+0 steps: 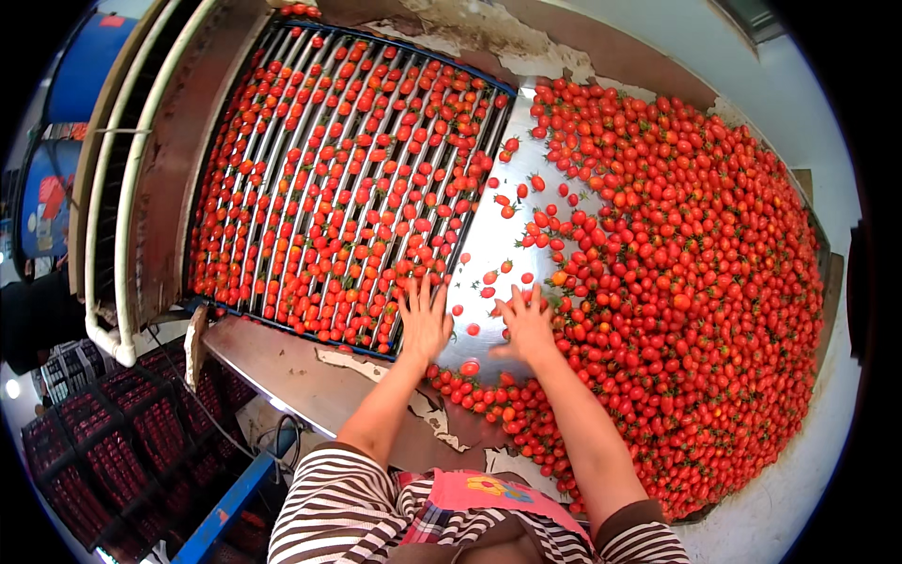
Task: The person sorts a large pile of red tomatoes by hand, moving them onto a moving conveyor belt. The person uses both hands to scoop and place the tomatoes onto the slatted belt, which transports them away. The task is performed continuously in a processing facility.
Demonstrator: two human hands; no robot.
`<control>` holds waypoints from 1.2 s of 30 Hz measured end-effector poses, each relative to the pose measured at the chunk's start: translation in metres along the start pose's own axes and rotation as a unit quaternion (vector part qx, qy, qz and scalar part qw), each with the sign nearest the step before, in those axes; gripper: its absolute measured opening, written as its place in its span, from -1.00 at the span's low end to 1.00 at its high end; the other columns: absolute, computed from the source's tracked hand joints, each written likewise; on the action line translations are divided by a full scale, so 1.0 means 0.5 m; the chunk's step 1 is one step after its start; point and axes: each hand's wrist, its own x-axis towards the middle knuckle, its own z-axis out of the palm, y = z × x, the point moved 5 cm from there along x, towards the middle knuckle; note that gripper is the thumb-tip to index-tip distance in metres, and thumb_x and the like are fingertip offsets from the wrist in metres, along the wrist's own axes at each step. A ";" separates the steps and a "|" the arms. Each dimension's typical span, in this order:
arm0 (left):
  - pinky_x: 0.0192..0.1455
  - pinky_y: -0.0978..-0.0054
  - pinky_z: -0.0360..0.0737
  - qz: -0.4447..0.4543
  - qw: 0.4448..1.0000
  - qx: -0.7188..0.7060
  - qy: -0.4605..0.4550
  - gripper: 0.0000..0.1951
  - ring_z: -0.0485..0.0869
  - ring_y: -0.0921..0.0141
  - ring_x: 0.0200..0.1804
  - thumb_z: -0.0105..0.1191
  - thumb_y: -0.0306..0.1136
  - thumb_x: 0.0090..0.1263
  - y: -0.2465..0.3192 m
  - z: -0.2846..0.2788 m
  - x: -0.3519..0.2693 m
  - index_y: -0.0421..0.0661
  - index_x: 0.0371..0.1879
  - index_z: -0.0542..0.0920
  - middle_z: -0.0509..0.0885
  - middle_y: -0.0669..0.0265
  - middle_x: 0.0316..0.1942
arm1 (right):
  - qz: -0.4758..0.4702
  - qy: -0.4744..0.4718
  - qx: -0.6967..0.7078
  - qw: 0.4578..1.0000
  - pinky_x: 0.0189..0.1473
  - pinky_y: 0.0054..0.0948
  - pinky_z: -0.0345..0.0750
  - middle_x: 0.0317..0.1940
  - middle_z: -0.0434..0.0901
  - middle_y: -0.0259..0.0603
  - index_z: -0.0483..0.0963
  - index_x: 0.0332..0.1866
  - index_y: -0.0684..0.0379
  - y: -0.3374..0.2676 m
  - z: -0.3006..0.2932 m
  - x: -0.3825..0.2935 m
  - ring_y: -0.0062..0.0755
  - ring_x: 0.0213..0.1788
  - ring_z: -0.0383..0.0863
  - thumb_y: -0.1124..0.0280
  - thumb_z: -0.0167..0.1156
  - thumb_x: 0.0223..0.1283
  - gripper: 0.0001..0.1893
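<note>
My left hand (425, 326), fingers spread, hovers at or rests on the near right corner of the roller conveyor (310, 158), beside several cherry tomatoes. Many red cherry tomatoes (335, 247) sit in rows between its metal rollers. To the right, my right hand (527, 330) is over the bare metal sheet (486, 240), its fingers apart at the left edge of a large heap of cherry tomatoes (697, 282). I cannot tell whether either palm touches what is below. A few loose tomatoes with green stems lie scattered on the sheet between the hands and beyond them.
A worn brown board (303, 366) with peeling cover edges the near side. White plastic pipes (130, 176) run along the far left. Blue barrels (91, 67) stand beyond them. Stacked dark crates (127, 437) and a blue metal bar (225, 507) are at lower left.
</note>
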 end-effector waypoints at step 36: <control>0.15 0.28 0.36 -0.185 0.929 -0.321 -0.012 -0.10 0.36 0.02 0.04 0.25 -0.38 -0.04 0.062 -0.074 -0.088 -0.08 0.32 0.03 0.05 -0.21 0.17 | 0.304 0.105 0.010 0.947 0.17 0.12 0.19 0.33 -0.07 0.09 -0.15 0.40 -0.07 0.071 0.059 -0.254 0.06 0.39 -0.13 0.12 0.36 -0.18 0.03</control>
